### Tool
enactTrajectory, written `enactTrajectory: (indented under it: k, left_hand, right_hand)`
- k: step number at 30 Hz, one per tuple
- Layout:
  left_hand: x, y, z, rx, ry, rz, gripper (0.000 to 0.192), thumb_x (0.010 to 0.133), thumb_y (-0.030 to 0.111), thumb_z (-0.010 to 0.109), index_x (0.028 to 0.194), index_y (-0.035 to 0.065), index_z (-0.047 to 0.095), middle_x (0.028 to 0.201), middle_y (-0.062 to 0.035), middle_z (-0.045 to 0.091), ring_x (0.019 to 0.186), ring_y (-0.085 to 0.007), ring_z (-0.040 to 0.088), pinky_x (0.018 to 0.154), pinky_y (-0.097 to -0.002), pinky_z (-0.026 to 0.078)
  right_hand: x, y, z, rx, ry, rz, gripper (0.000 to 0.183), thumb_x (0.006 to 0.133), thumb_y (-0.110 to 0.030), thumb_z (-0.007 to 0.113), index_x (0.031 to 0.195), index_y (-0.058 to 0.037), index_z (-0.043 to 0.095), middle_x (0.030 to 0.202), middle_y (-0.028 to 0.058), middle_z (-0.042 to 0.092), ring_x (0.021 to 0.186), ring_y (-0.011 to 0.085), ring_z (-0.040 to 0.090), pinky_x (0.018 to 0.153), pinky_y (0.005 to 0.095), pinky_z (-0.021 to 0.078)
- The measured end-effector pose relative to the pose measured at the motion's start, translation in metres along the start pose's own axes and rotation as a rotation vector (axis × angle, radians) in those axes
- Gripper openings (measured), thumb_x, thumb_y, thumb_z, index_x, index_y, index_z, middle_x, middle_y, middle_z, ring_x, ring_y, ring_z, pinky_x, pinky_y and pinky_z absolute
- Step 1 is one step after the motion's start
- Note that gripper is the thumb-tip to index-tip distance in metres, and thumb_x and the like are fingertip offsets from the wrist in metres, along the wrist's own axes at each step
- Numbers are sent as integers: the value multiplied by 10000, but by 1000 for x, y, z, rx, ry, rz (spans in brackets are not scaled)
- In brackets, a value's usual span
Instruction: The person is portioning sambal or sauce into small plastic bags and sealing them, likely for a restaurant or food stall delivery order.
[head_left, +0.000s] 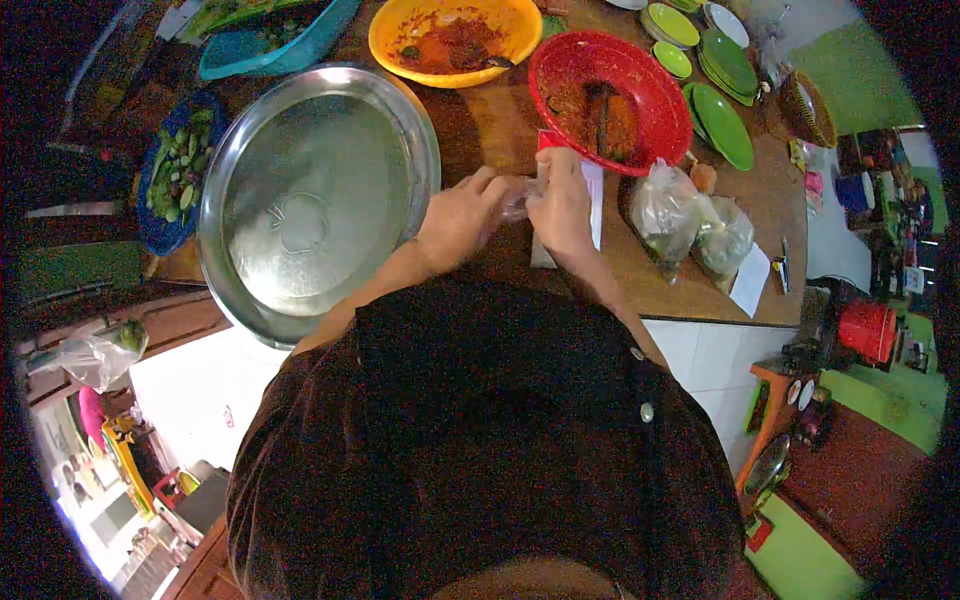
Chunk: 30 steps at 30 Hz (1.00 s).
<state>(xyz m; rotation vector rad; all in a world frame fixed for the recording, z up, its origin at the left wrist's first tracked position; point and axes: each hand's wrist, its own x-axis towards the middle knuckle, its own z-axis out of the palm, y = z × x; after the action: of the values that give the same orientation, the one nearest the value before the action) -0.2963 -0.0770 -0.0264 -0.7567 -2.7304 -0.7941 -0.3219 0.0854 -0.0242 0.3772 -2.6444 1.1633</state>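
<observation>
Between my two hands is a piece of clear plastic, probably a thin bag. My left hand pinches its left side, a little blurred. My right hand grips the other side, just below the rim of a red plastic basin smeared with orange-red sauce. Under my right hand lies a white packet or paper, partly covered. To the left, close to my left forearm, a large round steel tray bears nothing. Two tied clear plastic bags with dark contents sit right of my right hand.
A yellow basin with red sauce and a teal basin stand at the back. Green vegetables fill a blue basket at far left. Green plates are stacked at back right. White paper lies near the wooden table's right corner.
</observation>
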Motion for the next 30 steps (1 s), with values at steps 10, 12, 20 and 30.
enactTrajectory:
  k: [10, 12, 20, 30]
  left_hand:
    - [16, -4, -12, -14, -53, -281, 270, 740, 147, 627, 949, 67, 477, 858, -175, 584, 764, -407, 577, 639, -476, 473]
    - [18, -5, -14, 16, -76, -314, 219, 757, 153, 602, 918, 67, 479, 827, -187, 584, 761, -405, 575, 633, -478, 469]
    - [23, -3, -11, -5, -56, -332, 172, 771, 172, 586, 861, 55, 497, 806, -179, 596, 750, -379, 589, 630, -464, 476]
    - [17, 7, -11, 66, -93, 2, 227, 765, 162, 581, 985, 119, 542, 961, -96, 533, 855, -303, 570, 700, -393, 493]
  right_hand:
    - [-6, 2, -2, -69, -108, -131, 349, 712, -51, 595, 1043, -31, 488, 1016, 175, 552, 930, 367, 536, 819, 434, 413]
    - [-5, -7, -12, -29, -13, -364, 340, 721, -67, 607, 1039, -26, 496, 1063, 177, 534, 934, 350, 532, 799, 412, 418]
    - [-18, 2, 17, -429, -361, -335, 287, 687, -171, 594, 940, -37, 568, 886, 117, 612, 888, 272, 575, 668, 400, 462]
    - [-21, 11, 15, -429, -509, -171, 283, 760, -251, 556, 974, -69, 595, 904, 131, 608, 878, 266, 560, 668, 373, 491]
